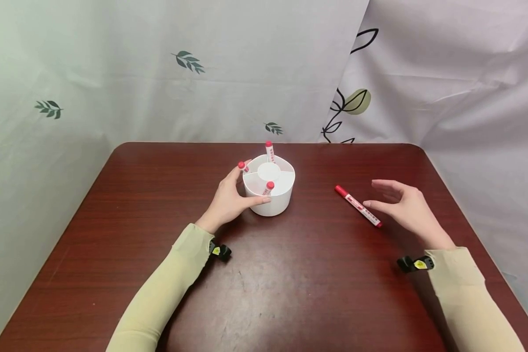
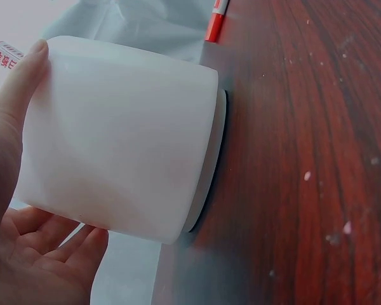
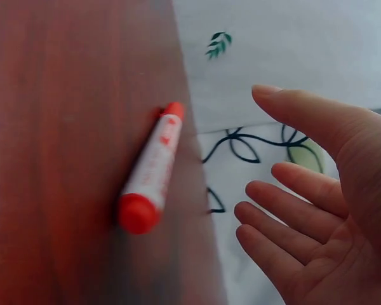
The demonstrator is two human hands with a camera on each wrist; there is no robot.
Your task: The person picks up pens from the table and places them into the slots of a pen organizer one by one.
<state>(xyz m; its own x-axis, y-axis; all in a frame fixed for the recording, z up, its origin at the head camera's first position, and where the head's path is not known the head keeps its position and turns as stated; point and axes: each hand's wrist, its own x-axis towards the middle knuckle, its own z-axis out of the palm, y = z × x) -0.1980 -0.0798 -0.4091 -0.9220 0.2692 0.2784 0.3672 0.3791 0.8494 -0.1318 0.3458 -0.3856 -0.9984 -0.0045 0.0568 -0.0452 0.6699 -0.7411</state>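
A round white desk organizer [image 1: 278, 203] with divided compartments stands upright on the table. My left hand [image 1: 227, 199] grips it from the left, thumb on the near side and fingers round the far side; the left wrist view shows the organizer's smooth wall [image 2: 120, 133] between thumb and fingers. Three red-capped markers stand tilted in it: one at the back [image 1: 270, 150], one at the left [image 1: 243, 167], one in front [image 1: 269, 187]. Another red-and-white marker [image 1: 358, 206] lies on the table to the right. Over its right side hovers my right hand [image 1: 405, 208], empty, fingers spread apart from the thumb.
The dark reddish wooden table [image 1: 290, 274] has rounded far corners. Pale curtains [image 1: 229, 88] with leaf prints hang right behind its far edge and along both sides. Each sleeve cuff carries a small black wrist camera [image 1: 220, 251].
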